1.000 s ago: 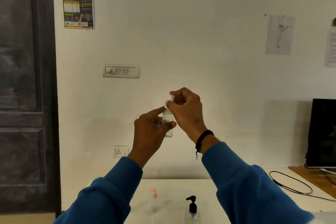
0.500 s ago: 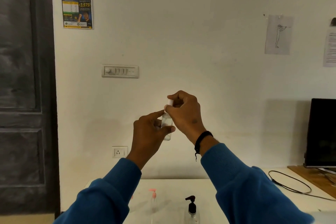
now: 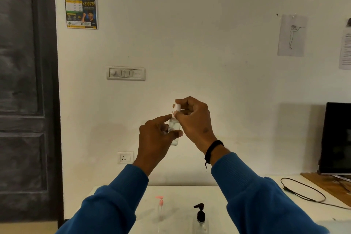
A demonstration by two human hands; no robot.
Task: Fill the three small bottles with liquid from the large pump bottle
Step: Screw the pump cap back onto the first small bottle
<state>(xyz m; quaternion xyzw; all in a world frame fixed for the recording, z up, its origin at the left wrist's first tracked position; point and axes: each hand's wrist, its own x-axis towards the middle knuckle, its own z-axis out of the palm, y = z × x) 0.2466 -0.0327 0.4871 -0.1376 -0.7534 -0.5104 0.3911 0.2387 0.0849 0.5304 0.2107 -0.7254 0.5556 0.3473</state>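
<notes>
A small clear bottle is held up in front of the wall at chest height. My left hand grips its body between thumb and fingers. My right hand pinches the bottle's white cap from the right. Down on the white table stands a small clear bottle with a pink pump. To its right stands the large clear bottle with a black pump, partly cut off by the frame's bottom edge.
A black cable lies on the table at the right, by a wooden board and a dark monitor. A dark door fills the left. A switch panel and socket are on the wall.
Both hands with the small bottle have sunk slightly. The right hand's fingers have shifted around the white cap.
</notes>
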